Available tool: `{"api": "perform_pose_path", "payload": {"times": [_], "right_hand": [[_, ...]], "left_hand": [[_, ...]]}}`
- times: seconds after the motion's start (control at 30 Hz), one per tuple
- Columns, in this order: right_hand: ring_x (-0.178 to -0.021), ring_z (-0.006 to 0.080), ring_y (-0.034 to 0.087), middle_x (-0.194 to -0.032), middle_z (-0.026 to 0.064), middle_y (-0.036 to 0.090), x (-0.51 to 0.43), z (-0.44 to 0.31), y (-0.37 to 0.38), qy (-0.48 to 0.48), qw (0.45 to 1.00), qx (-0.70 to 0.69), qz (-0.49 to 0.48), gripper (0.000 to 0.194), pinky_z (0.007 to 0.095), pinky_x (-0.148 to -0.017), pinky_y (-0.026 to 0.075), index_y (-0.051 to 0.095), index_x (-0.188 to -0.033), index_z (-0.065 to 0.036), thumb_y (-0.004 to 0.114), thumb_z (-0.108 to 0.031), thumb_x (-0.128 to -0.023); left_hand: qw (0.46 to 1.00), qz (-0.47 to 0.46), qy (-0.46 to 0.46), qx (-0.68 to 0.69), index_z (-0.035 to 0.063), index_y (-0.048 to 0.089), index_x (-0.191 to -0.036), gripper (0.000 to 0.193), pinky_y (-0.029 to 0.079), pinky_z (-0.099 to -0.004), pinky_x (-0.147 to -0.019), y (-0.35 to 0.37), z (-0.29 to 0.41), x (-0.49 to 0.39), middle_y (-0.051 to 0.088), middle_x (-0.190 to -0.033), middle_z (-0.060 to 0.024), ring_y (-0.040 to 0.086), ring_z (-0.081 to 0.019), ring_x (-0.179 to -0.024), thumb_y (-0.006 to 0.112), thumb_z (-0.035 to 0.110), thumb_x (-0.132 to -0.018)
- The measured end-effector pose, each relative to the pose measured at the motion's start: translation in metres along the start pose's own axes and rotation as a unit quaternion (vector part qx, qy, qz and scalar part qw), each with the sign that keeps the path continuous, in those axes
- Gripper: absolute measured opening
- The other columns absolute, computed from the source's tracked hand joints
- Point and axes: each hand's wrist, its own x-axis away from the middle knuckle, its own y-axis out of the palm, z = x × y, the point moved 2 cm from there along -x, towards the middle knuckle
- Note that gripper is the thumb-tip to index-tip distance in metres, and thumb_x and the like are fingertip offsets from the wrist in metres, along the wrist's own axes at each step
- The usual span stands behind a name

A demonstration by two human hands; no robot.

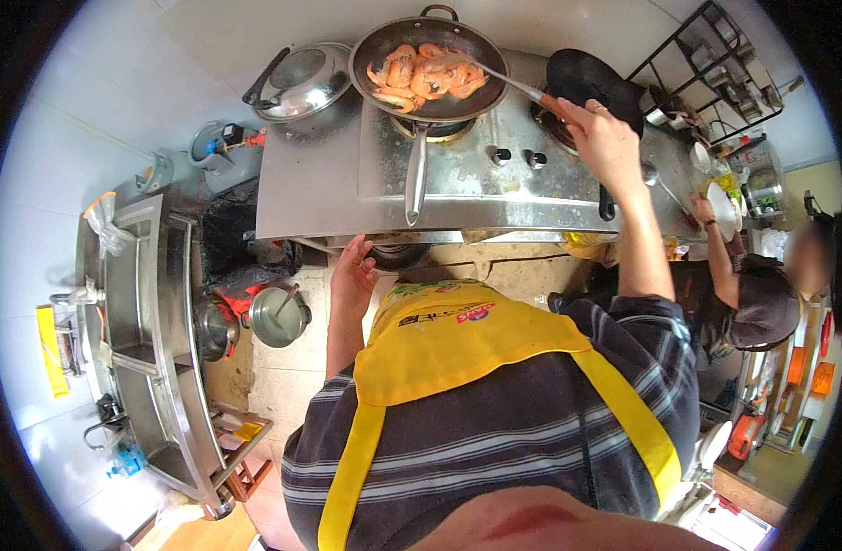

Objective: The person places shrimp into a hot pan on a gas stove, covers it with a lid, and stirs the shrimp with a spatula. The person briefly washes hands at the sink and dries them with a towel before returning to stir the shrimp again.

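Observation:
My right hand (pixel 603 141) grips the wooden handle of a metal spatula (pixel 514 81), whose blade reaches into the shrimp. Orange-pink shrimp (pixel 428 76) lie heaped in a dark wok (pixel 477 103) on the left burner. The wok's steel handle (pixel 416 175) points towards me, with neither hand on it. Below the counter's front edge hangs my left hand (pixel 354 272), fingers loosely bent and apart, holding nothing. Just left of the wok rests a domed metal lid (pixel 318 82) with a black handle. Two black knobs (pixel 517 158) sit on the stove front.
A black wok (pixel 590 82) stands on the right burner, beside a wire rack (pixel 727 76). At the right, another person (pixel 731 296) holds a white plate (pixel 720 206). A double steel sink (pixel 163 344) is at the left. A pot (pixel 276 317) with a utensil sits low nearby.

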Motion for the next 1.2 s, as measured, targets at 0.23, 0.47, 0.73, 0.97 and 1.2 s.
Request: {"api": "perform_pose_path", "payload": {"times": [0.23,0.47,0.73,0.97,1.2], "right_hand": [[-0.062,0.0261,0.063,-0.087,0.0104,0.058,0.011,-0.034,0.05,-0.037,0.995,0.068,-0.059,0.048,0.0379,-0.051,0.051,0.052,-0.121,-0.026,0.046,-0.004,-0.078],[-0.059,0.0255,0.062,-0.08,0.0086,0.056,0.028,-0.038,0.015,-0.041,0.993,0.061,-0.089,0.051,0.0362,-0.049,0.051,0.053,-0.12,-0.027,0.049,-0.002,-0.076],[-0.065,0.026,0.063,-0.088,0.0086,0.059,0.008,-0.009,-0.056,-0.055,0.993,0.071,-0.079,0.041,0.0363,-0.053,0.051,0.059,-0.112,-0.024,0.049,-0.005,-0.077],[-0.068,0.0272,0.063,-0.092,0.0103,0.06,-0.018,-0.013,-0.006,-0.082,0.988,0.079,-0.105,0.03,0.0373,-0.058,0.052,0.059,-0.111,-0.023,0.05,-0.016,-0.083],[-0.079,0.036,0.061,-0.089,0.0182,0.063,-0.062,0.036,0.027,0.03,0.998,-0.013,-0.05,0.028,0.045,-0.07,0.05,0.061,-0.11,-0.018,0.05,-0.025,-0.085]], "left_hand": [[1.0,0.006,-0.005,0.004,0.011,0.049,-0.119,0.033,0.041,-0.0186,-0.056,-0.007,0.003,-0.002,0.056,-0.101,0.001,0.052,-0.007,-0.073,0.053,0.023,-0.088],[0.999,0.041,0.007,0.017,0.0103,0.048,-0.119,0.033,0.041,-0.0183,-0.056,-0.029,-0.007,0.005,0.057,-0.101,0.0003,0.052,-0.0069,-0.072,0.052,0.023,-0.089],[0.999,0.031,0.02,0.009,0.01,0.046,-0.12,0.035,0.04,-0.0189,-0.055,-0.017,0.0,0.003,0.056,-0.102,0.0009,0.05,-0.0066,-0.071,0.052,0.021,-0.088],[1.0,-0.004,-0.019,0.004,0.0116,0.05,-0.119,0.032,0.039,-0.0189,-0.055,0.003,-0.002,-0.006,0.057,-0.101,0.0014,0.048,-0.0076,-0.071,0.053,0.022,-0.089],[0.995,-0.043,-0.024,-0.084,0.0125,0.038,-0.131,0.043,0.044,-0.0227,-0.066,0.082,0.002,-0.03,0.056,-0.107,-0.0023,0.052,-0.0105,-0.083,0.045,0.033,-0.093]]}}
